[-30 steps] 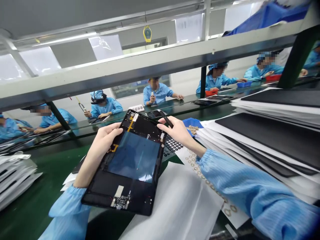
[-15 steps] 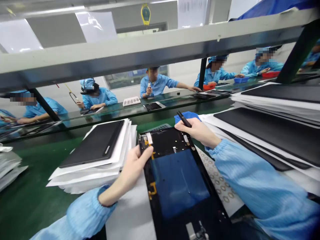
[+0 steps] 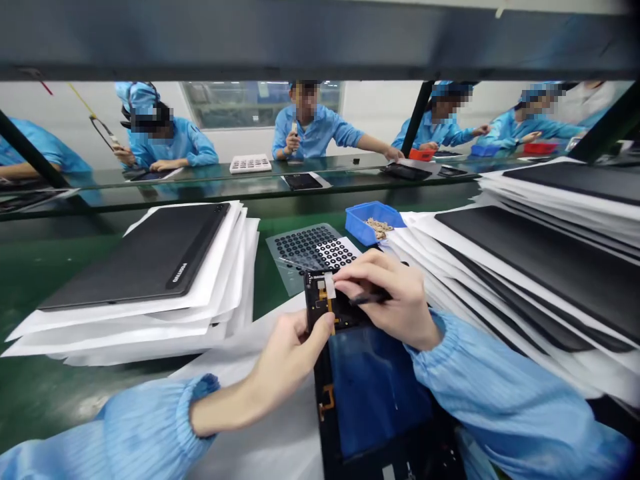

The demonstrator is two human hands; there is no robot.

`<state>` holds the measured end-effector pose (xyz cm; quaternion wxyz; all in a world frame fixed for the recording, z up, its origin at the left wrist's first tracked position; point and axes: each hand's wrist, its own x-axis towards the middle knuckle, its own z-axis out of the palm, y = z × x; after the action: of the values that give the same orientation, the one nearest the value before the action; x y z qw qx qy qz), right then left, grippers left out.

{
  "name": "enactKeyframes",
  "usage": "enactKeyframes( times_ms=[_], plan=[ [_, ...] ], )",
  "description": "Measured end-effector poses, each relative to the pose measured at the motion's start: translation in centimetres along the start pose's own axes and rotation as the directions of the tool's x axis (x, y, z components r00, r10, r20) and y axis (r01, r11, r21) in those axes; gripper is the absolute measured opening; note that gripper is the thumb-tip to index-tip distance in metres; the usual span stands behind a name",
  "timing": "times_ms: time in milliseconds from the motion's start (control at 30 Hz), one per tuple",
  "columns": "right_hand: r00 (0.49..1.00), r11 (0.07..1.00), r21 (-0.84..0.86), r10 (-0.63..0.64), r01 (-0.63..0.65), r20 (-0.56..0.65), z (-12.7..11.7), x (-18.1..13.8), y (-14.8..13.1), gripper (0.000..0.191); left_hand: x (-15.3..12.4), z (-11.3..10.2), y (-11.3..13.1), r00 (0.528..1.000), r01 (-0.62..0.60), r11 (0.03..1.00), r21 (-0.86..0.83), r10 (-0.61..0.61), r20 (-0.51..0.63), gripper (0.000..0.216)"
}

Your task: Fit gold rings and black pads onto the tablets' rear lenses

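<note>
An opened tablet (image 3: 383, 393) lies tilted in front of me, its inside facing up. It has a large blue-filmed battery area and orange flex cables along the left side. My left hand (image 3: 285, 360) grips its upper left edge, thumb on top. Over the top end is my right hand (image 3: 395, 293), with a black pen-like tool (image 3: 367, 298) held in its curled fingers. Its thumb and forefinger meet at a small white strip (image 3: 330, 285) near the tablet's upper left corner; whether they pinch it I cannot tell. The right hand covers the tablet's upper right part.
Stacked black tablet covers with white sheets stand left (image 3: 135, 260) and right (image 3: 540, 267). Beyond the tablet lie a sheet of black rings (image 3: 305, 247) and a blue bin (image 3: 363, 223) of small tan parts. Co-workers in blue sit across the bench under an overhead beam (image 3: 320, 43).
My right hand has moved from the tablet's top right edge to the white strip at its upper left. The tablet sits lower and further right in view. My left hand keeps its grip.
</note>
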<state>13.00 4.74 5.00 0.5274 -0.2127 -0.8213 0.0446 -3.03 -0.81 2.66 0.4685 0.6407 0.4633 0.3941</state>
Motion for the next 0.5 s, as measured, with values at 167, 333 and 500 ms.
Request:
enactKeyframes(
  times_ms=[167, 333, 500],
  plan=[
    [0.996, 1.000, -0.001, 0.004, -0.004, 0.085, 0.24, -0.22, -0.11, 0.017, 0.09, 0.05, -0.20, 0.999, -0.020, 0.997, 0.076, 0.017, 0.038, 0.035],
    [0.989, 0.999, -0.027, 0.025, -0.021, 0.147, 0.27, -0.27, -0.06, 0.019, 0.19, 0.04, -0.26, 0.998, -0.036, 0.994, 0.102, 0.031, 0.054, 0.033],
    [0.988, 0.999, -0.041, 0.025, -0.019, 0.151, 0.30, -0.16, -0.15, 0.019, 0.21, 0.03, -0.16, 0.998, -0.036, 0.993, 0.115, 0.031, 0.052, 0.034]
  ],
)
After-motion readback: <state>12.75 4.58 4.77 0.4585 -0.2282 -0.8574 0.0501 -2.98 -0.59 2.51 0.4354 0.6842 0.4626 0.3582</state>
